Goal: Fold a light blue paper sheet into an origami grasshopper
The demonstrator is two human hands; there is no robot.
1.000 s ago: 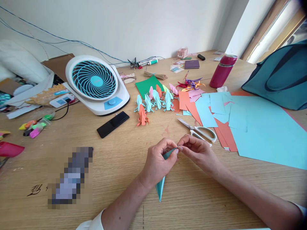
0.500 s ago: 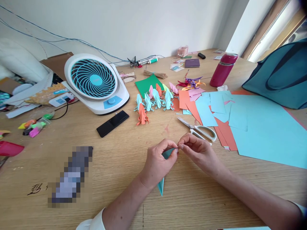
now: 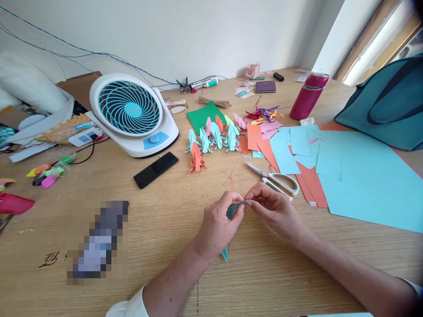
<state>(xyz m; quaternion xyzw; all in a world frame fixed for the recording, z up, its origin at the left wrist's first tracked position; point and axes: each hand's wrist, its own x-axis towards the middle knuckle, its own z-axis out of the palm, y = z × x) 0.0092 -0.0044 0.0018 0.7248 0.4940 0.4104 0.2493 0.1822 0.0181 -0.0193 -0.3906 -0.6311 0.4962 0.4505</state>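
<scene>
A folded light-blue paper piece (image 3: 233, 210) is held between my two hands, its pointed end showing below my left palm. My left hand (image 3: 222, 222) is closed round it, thumb and fingers pinching its upper edge. With thumb and forefinger together, my right hand (image 3: 272, 209) grips the tip of the same piece, touching the left fingertips. Just beyond my right hand lie scissors (image 3: 276, 179) with white handles. Several folded paper figures stand farther off, mostly light blue, with an orange one (image 3: 196, 157) in front.
A white fan (image 3: 132, 110) stands at the left behind a black phone (image 3: 156, 170). Blue paper sheets (image 3: 370, 180) and orange pieces spread on the right, near a magenta bottle (image 3: 309, 96) and a teal bag (image 3: 386, 105). A pixelated object (image 3: 99, 242) lies at the lower left.
The folded paper has tilted slightly between my hands; more of its upper part shows, and its lower point shows less and sits a little higher. Both hands keep their grip.
</scene>
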